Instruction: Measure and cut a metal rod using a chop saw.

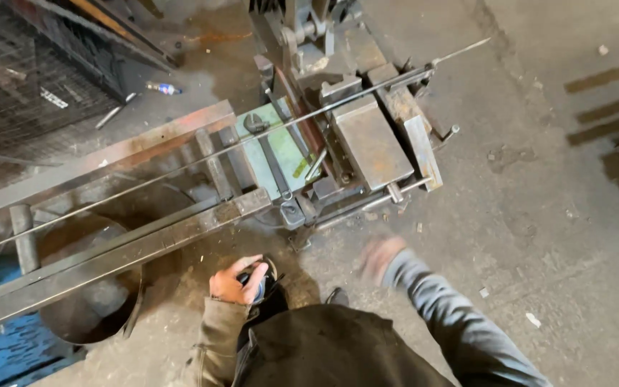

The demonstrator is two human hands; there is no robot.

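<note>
The left hand (236, 282), coming out of a tan-brown sleeve near the bottom of the view, has its fingers (256, 281) curled around a small dark roundish object with a bluish part (261, 272), held low over the dusty grey concrete floor (539, 215) just near of the machine; what the object is cannot be told. The right hand (380, 256), at the end of a grey knitted sleeve, is blurred and hangs in the air to the right of the left hand, touching nothing; whether its fingers are apart or together cannot be told. Just far of both hands stands a worn metal cutting machine with a green plate and rusty steel blocks (338, 143), low on the floor. A long thin steel rod (252, 141) lies across it, running from the far right, past the blocks, down to the left edge of the view along a long rusty steel rail frame (109, 251). Under the frame, at the near left, sits a round dark metal drum (102, 301) beside something blue. On the floor at the far left lies a small plastic bottle (162, 88), well apart from the hands.
</note>
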